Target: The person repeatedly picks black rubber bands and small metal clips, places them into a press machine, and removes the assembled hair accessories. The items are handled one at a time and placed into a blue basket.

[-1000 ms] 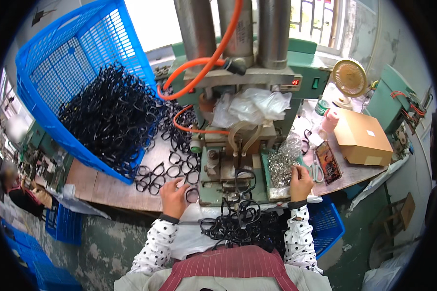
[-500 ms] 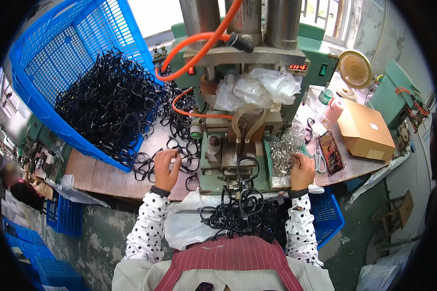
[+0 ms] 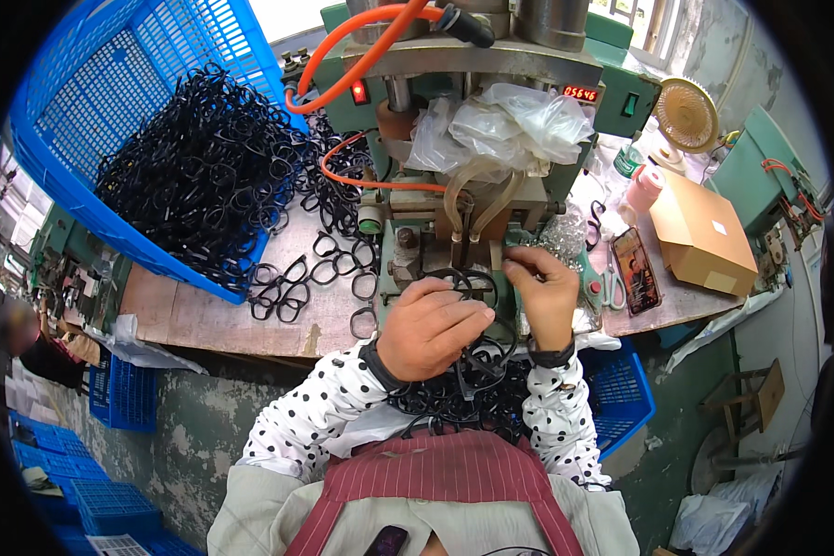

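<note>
We find the left hand [image 3: 431, 329] palm down before the green-painted press [image 3: 343, 109], fingers bent and close together beside a glossy black plastic spectacle frame [image 3: 473, 274]. The frame, with smooth rounded rims, lies at the front of the press's metal fixture, between the two hands; we cannot tell whether the left grips it. The right hand [image 3: 545, 289] is at the fixture's right side, thumb and forefinger brought near each other; whether a small part sits between them we cannot tell. We note two translucent, curved hoses [image 3: 499, 206] above, and a crinkled clear plastic bag [image 3: 505, 125]. Further frames lie tangled in a blue latticed plastic crate [image 3: 83, 199] and loose on the scuffed, pale bench [image 3: 171, 306].
</note>
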Demonstrator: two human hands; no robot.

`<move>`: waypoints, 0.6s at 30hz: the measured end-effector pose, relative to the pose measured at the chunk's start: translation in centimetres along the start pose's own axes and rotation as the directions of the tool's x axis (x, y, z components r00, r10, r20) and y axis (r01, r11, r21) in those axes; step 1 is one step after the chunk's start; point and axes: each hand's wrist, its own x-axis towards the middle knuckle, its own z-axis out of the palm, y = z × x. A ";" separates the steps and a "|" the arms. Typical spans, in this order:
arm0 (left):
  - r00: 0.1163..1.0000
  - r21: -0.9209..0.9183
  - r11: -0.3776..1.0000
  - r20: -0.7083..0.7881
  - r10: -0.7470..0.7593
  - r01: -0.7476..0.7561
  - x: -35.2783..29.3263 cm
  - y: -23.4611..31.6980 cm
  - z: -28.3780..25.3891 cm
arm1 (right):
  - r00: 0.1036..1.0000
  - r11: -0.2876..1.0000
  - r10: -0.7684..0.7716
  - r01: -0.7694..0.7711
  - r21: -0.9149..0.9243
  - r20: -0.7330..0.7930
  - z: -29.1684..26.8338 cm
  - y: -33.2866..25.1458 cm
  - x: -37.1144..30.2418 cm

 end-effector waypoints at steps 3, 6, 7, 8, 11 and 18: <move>0.999 -0.010 1.000 -0.035 0.006 -0.007 -0.4 -0.2 0.5 | 0.997 0.995 0.071 -0.071 0.075 0.012 1.3 -1.6 -0.3; 0.999 0.006 0.999 -0.024 0.049 -0.049 -0.8 0.2 0.7 | 0.995 0.985 0.095 -0.098 0.140 0.026 2.5 -1.6 0.2; 0.997 0.011 0.997 -0.015 0.070 -0.070 -1.0 0.5 0.8 | 0.995 0.988 0.093 -0.095 0.124 0.021 3.1 -2.0 0.1; 0.996 0.024 0.996 -0.009 0.091 -0.091 -1.1 0.8 0.7 | 0.996 0.990 0.089 -0.090 0.108 0.015 3.6 -2.3 0.1; 0.995 -0.048 0.995 -0.026 0.091 -0.092 -1.2 1.9 0.2 | 0.997 0.975 0.049 -0.033 0.219 -0.067 5.1 -2.2 -0.5; 0.969 -0.038 0.978 -0.131 -0.210 0.207 1.6 -0.6 -5.0 | 0.999 0.986 -0.017 0.023 0.164 -0.039 4.7 -0.4 -0.9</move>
